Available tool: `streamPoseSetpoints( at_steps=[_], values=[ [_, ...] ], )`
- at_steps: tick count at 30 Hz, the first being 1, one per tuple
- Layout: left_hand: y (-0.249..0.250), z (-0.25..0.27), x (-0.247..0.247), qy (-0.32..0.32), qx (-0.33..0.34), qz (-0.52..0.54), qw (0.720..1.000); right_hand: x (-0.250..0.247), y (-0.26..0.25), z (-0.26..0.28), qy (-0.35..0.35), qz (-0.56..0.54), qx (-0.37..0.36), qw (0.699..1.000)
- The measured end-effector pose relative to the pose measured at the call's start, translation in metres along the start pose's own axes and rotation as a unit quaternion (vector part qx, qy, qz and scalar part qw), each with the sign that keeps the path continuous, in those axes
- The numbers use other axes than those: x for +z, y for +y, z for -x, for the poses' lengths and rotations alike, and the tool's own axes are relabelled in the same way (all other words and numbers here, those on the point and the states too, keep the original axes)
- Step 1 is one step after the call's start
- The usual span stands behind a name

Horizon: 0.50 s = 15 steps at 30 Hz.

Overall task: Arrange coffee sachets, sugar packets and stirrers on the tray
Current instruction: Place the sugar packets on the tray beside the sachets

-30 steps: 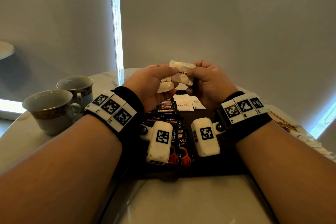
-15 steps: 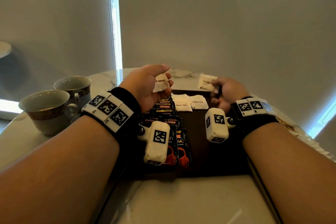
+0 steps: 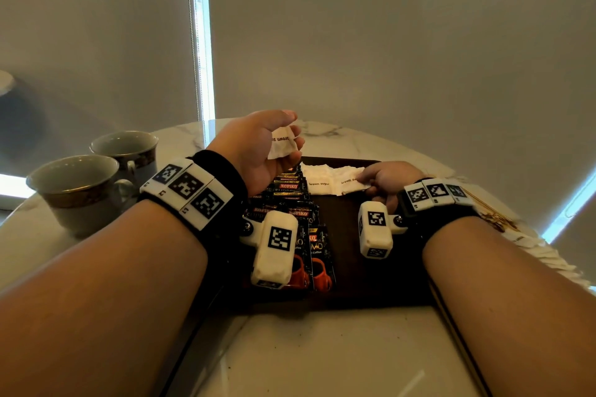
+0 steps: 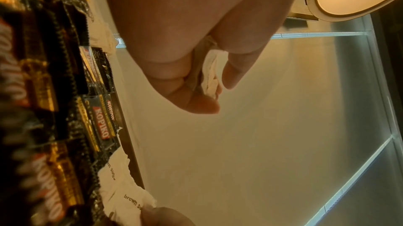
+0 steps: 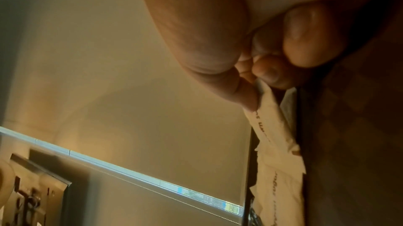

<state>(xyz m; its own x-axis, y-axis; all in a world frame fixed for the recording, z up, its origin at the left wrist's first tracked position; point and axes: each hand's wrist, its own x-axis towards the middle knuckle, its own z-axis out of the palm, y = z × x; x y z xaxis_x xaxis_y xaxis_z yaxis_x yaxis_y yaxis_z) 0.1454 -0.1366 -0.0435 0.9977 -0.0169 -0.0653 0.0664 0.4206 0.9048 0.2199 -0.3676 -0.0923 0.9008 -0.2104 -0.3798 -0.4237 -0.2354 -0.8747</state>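
Laying the sugar packets one at a time in a neat row along the far edge of the tray (image 3: 348, 280), beside the ones already down, looks like the step in hand; best done low and flat, sliding each packet just beside its neighbour without nudging the row, and releasing only once it rests on the tray.

Starting at the left: two cups (image 3: 80, 190) on the marble bench (image 3: 322, 358), well clear of the work. Next, left hand (image 3: 258, 148) raised above the tray's far left corner, fingers (image 4: 196, 104) curled inward around a small reserve of sugar packets (image 3: 282, 145), thumb closing on top; how many are in the bundle cannot be told. Below it, coffee sachets (image 3: 290, 200) overlapped in a column down the tray's left side. Further right, laid sugar packets (image 3: 317, 179) side by side at the tray's far edge. Then right hand (image 3: 387, 180) low at the tray, fingers (image 5: 246, 97) nearly closed, pinching the near corner of one sugar packet (image 3: 353, 182) that touches or slightly overlaps the laid ones. At the far right, what may be stirrers (image 3: 496, 219) on the bench, too dim to be sure.
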Motion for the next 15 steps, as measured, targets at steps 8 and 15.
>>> streamPoseSetpoints(
  at_steps=[8,15],
  values=[
    [-0.001,0.0002,0.0,0.003,0.001,-0.003,1.0,0.0017,-0.0006,0.0033,0.001,0.03,0.0,1.0],
    [0.0006,0.0021,0.0007,0.006,0.001,-0.001,1.0,0.0024,-0.0001,0.0016,0.028,0.004,-0.012,1.0]
  ],
)
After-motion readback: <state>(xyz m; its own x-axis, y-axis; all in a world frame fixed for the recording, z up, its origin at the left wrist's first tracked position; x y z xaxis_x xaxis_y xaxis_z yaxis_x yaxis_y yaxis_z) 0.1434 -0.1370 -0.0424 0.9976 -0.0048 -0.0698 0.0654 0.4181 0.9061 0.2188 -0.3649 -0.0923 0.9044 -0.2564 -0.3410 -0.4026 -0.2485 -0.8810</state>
